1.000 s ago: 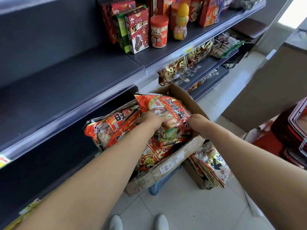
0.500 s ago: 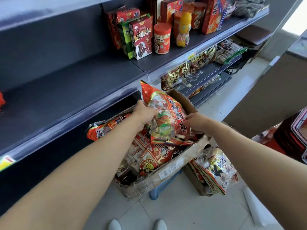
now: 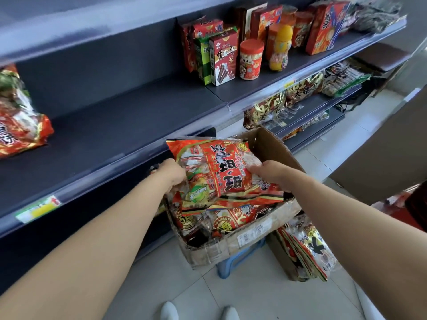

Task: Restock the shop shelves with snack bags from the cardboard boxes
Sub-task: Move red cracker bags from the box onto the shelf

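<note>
A large red snack bag (image 3: 219, 172) hangs above the open cardboard box (image 3: 265, 229), lifted flat between both hands. My left hand (image 3: 172, 173) grips its left edge and my right hand (image 3: 270, 175) grips its right side, fingers curled under it. More red bags (image 3: 221, 220) lie inside the box beneath. The dark shelf (image 3: 104, 132) in front of the bag is bare in its middle. One red snack bag (image 3: 18, 121) stands on that shelf at the far left.
Snack boxes and jars (image 3: 249, 49) fill the shelf's right part. Gold bags (image 3: 275, 107) sit on the lower shelf. The box rests on a blue stool (image 3: 238, 259). A second box of bags (image 3: 307, 255) stands on the tiled floor at right. A brown counter (image 3: 383, 148) lies to the right.
Both hands have lifted the red snack bag up out of the box and turned it flat. The view has swung left, bringing the bag at the shelf's far left into sight.
</note>
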{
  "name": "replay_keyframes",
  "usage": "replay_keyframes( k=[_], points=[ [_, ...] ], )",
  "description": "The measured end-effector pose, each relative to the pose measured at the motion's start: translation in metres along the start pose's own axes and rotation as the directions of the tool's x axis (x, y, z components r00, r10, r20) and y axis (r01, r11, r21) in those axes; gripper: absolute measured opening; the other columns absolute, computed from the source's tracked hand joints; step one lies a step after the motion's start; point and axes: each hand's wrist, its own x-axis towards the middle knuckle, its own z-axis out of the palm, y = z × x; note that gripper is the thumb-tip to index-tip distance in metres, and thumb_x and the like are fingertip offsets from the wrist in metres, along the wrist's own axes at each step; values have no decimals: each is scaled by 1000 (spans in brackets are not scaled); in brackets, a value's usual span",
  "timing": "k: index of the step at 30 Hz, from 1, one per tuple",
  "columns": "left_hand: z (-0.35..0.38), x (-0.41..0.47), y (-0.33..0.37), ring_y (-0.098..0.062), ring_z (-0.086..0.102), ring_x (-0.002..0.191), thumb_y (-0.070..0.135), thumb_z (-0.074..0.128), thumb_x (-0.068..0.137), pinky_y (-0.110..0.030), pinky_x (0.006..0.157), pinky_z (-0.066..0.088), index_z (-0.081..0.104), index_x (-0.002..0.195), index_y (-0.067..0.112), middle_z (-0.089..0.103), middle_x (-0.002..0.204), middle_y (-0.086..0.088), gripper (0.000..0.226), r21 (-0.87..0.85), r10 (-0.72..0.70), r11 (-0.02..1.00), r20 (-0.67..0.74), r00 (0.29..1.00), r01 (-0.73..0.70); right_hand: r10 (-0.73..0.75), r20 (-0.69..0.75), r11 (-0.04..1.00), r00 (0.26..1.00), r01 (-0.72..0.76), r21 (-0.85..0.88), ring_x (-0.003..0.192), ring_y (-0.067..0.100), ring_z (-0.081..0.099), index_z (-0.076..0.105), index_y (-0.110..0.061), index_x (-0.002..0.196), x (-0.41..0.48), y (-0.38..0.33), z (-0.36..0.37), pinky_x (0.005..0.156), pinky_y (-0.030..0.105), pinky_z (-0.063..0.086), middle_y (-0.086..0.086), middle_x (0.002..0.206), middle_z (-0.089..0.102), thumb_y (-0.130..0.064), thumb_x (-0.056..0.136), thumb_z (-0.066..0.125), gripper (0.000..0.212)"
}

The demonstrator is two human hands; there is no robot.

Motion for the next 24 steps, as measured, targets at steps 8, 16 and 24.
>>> replay_keyframes(
  k=[8,16,24],
  points=[
    [-4,-22,7,-33,55,112,29,41,98,-29,76,35,53,126,2,58,127,-16,40,138,39,990,-111,993,-23,19,84,999,996,-22,30,104,31,61,44,-13,131,-2,-13,4,88,43,50,9,124,59,-65,77,62,78],
    [-4,-35,6,-37,24,139,61,50,85,-54,110,20,32,143,18,31,149,-13,74,348,19,937,-166,986,41,62,145,927,988,-3,-375,65,18,57,56,-7,89,-23,-33,14,68,30,51,6,74,59,-51,87,60,44],
    [8,-44,-5,-34,42,128,58,68,76,-43,101,42,8,150,5,31,145,-19,109,-29,-187,982,-102,977,185,-216,161,956,963,242,-165,120,22,45,37,-16,135,-34,-41,16,97,27,32,6,126,48,-7,86,65,57]
  ],
)
